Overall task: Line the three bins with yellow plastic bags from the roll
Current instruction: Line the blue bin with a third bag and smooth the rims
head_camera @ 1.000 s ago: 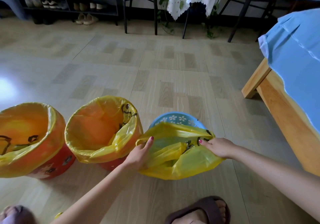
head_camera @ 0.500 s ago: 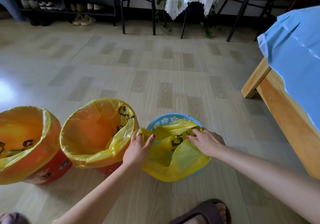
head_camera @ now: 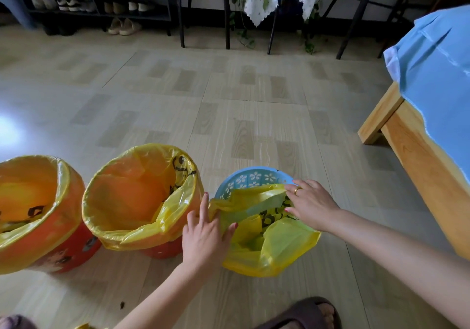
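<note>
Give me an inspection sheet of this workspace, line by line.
Surface: wood-look tiled floor, a small dark speck near the left arm.
Job's things: two orange bins lined; blue bin with yellow bag folded over the near rim only; far rim bare. Roll: nothing seen.
Clutter: nothing seen.
Grippers: left hand holds the bag's left edge; right hand pinches the bag's far edge at the rim.
Cables: nothing seen.
Surroundings: shoe rack, chairs, wooden bed with blue sheet.
</note>
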